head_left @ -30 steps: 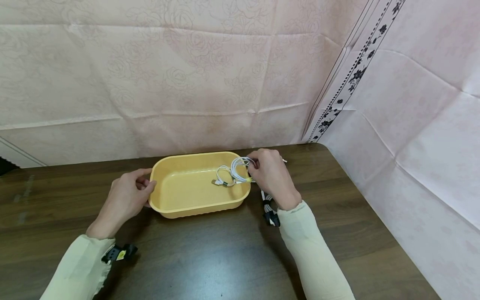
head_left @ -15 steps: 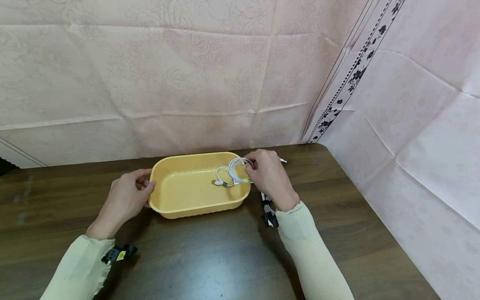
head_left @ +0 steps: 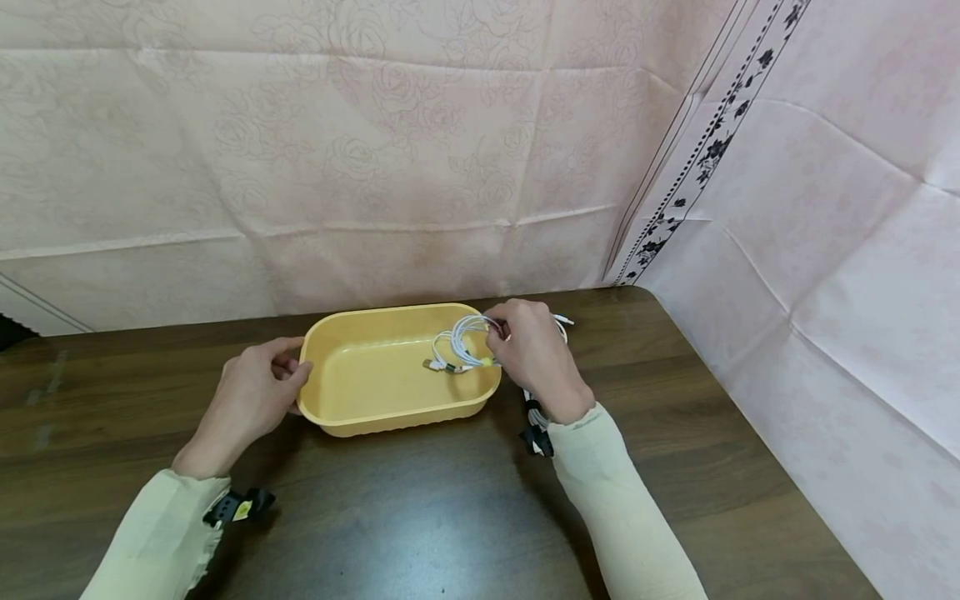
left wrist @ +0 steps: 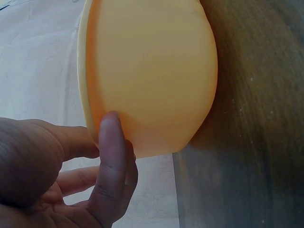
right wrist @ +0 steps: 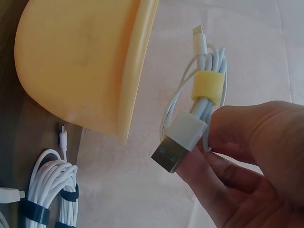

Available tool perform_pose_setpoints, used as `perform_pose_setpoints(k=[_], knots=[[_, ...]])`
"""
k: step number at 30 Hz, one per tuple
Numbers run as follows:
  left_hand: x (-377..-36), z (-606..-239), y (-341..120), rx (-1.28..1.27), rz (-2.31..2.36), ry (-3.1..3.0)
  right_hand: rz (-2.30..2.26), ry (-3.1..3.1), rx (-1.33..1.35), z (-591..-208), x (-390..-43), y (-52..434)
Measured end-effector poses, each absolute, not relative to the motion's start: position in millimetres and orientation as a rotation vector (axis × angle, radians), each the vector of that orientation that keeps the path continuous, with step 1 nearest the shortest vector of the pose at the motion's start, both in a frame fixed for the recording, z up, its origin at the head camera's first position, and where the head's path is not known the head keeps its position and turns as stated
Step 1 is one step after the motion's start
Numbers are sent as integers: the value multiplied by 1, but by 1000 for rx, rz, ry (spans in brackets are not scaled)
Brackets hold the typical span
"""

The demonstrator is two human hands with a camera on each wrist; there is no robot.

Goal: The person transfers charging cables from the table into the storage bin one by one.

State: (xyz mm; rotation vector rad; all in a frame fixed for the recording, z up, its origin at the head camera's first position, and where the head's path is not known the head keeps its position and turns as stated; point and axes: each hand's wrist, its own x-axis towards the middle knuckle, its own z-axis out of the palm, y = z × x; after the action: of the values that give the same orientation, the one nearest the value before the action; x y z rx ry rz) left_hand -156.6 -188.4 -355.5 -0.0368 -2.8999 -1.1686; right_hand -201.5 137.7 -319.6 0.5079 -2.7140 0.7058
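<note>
From the head view, a yellow tub [head_left: 375, 375] sits on a dark wooden table [head_left: 420, 508], with one hand at each end. The left hand [head_left: 251, 400] is at the tub's left end, fingers curled around the rim. The right hand [head_left: 532, 354] is at the right end, pinching a coiled white cable [head_left: 468, 342] over the tub's right part.

The right wrist view shows what the head view blurs: the cable held by the right hand [right wrist: 247, 161] is a small bundle [right wrist: 202, 104] wrapped by a yellow band [right wrist: 207, 87], with a flat metal plug [right wrist: 173, 154] sticking out by the fingertips and a slim plug at the far end. Thumb and fingers are closed on the bundle near the flat plug. The same view shows a second white cable [right wrist: 50, 183] lying on the table just beside the tub's outer wall [right wrist: 76, 61], bound with dark bands; in the head view that bundle [head_left: 534, 412] is mostly hidden under the right wrist.

The left wrist view shows only the tub's left outer wall [left wrist: 152, 71] close up, with the left hand's [left wrist: 61, 175] finger pressed against it just under the rim; the thumb is out of sight there.

Inside the tub, the head view shows another small white cable [head_left: 444, 357] with a dark band lying on the floor near the right end. Whether the held bundle touches it I cannot tell.
</note>
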Motion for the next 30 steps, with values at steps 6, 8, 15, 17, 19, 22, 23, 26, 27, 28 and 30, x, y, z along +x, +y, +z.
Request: perform_pose_setpoints(k=[6,8,15,17,19,22,23,26,27,28,30], knots=[[-157,-355,-188,-29,-1163,-2901,707,-2714,524,-321,-201,135],[-157,-355,-188,-28,-1161,-2903,703,-2714,532,-321,-201,135],[-157,-355,-188,-18,-1162,-2912,677,-2717,549,-321,-200,132],[-157,-356,-188,-16,-1166,-2912,675,-2718,550,-321,-199,132],[-158,-356,-188,-17,-1165,-2911,673,-2715,555,-322,-199,131],[-158,-356,-188,-20,-1167,-2908,678,-2703,564,-322,-199,131],[-158,-356,-187,-22,-1167,-2906,682,-2697,570,-323,-199,131],[-158,-356,-188,-23,-1168,-2905,693,-2685,587,-324,-199,130],[-158,-356,-188,-24,-1167,-2905,699,-2685,591,-324,-199,130],[-158,-356,-188,-24,-1168,-2905,706,-2685,595,-324,-199,130],[-158,-356,-188,-24,-1163,-2905,712,-2687,601,-324,-199,129]])
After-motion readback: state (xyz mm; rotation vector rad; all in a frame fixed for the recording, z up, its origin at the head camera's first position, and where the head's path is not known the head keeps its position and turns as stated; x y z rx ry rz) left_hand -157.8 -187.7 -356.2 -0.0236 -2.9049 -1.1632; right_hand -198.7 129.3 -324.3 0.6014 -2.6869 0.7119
